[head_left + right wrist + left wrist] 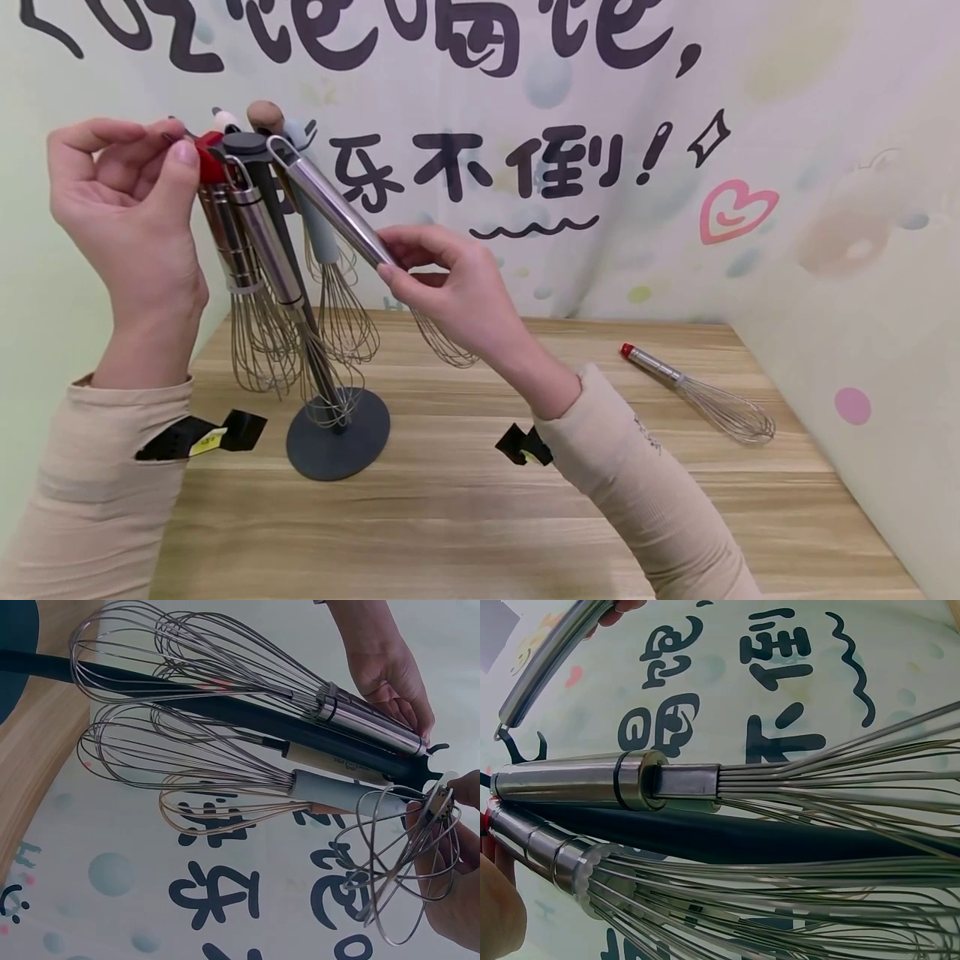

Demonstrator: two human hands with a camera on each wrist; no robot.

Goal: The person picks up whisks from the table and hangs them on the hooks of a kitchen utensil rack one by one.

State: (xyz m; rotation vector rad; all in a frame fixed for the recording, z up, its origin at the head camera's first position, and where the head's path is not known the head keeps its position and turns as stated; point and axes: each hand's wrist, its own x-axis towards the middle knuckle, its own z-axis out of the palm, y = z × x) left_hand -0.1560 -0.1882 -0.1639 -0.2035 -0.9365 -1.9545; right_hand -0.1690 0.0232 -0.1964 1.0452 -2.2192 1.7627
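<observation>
A dark grey whisk stand (pixel 336 450) with a round base stands on the left of the table, several whisks hanging from its top. My left hand (pixel 127 183) pinches the red end of a steel-handled whisk (pixel 212 158), beside a hook at the stand's top. Lower on its shiny handle, my right hand (pixel 450 279) grips a steel whisk (pixel 330 192). That whisk slants outward, its hanging loop right at another hook. Between them hangs a second steel whisk (pixel 570 780). Behind the pole are a pale blue-handled whisk (pixel 337 791) and a cream-handled one (pixel 330 761).
Another red-ended whisk (pixel 697 396) lies on the right side of the wooden table (pixel 450 517). Black tape pieces with yellow labels show near the left sleeve (pixel 112 475) and right sleeve (pixel 622 467). A printed backdrop (pixel 600 258) rises behind the table.
</observation>
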